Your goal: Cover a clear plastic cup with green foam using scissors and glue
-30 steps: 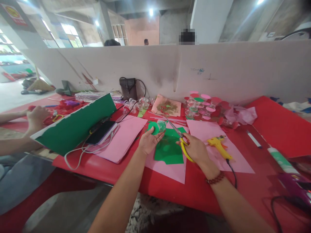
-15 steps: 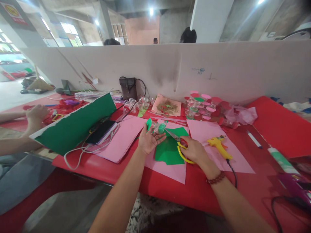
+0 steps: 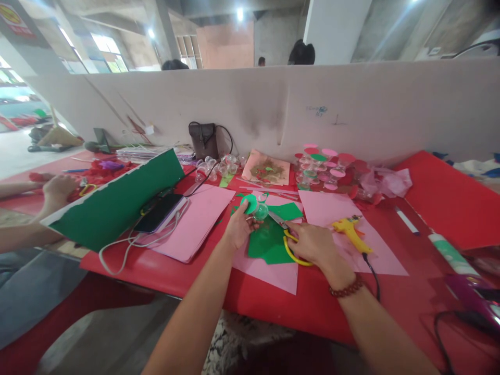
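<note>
Over the red worktop point(image 3: 187, 271), the left hand point(image 3: 238, 232) pinches a green paper disc point(image 3: 249, 203) with a clear cup point(image 3: 261, 211); the right hand point(image 3: 314, 245) grips yellow-handled scissors point(image 3: 287, 234).

A single head-worn camera looked forward and down over the red table point(image 3: 328, 307), close to the person's own forearms. It faced a pale partition wall point(image 3: 273, 104) behind the table, with a hall beyond.

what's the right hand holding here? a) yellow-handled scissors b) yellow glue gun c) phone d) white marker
a: the right hand grips the yellow-handled scissors over the green paper, while the yellow glue gun lies untouched on the pink sheet beside it.
</note>
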A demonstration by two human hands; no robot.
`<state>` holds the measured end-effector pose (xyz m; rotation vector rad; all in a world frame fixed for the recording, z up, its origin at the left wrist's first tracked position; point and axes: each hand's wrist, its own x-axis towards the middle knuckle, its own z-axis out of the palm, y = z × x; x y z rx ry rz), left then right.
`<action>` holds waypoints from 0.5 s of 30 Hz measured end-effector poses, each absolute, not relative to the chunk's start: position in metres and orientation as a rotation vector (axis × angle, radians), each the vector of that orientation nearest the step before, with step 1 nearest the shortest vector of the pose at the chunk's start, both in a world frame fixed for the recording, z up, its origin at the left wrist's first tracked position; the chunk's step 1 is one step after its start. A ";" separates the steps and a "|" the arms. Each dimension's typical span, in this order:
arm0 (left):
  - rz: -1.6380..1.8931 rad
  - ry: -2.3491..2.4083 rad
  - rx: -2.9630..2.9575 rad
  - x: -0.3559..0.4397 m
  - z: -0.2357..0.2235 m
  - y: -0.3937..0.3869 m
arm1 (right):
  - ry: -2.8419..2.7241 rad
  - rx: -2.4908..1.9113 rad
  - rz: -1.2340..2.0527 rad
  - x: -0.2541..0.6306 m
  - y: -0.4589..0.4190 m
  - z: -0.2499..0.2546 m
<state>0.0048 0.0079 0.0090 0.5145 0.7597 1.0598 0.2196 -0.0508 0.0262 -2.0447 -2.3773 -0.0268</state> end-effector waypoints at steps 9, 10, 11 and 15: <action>1.016 0.626 0.545 0.001 0.017 0.005 | -2.355 -2.054 0.032 0.224 -0.048 0.025; 1.009 0.639 0.553 0.001 0.016 0.005 | -2.352 -2.058 0.032 0.224 -0.048 0.025; 1.003 0.664 0.563 0.002 0.015 0.005 | -2.349 -2.062 0.029 0.225 -0.048 0.025; 1.036 0.771 0.631 0.006 0.007 0.008 | -2.325 -2.069 0.033 0.223 -0.051 0.027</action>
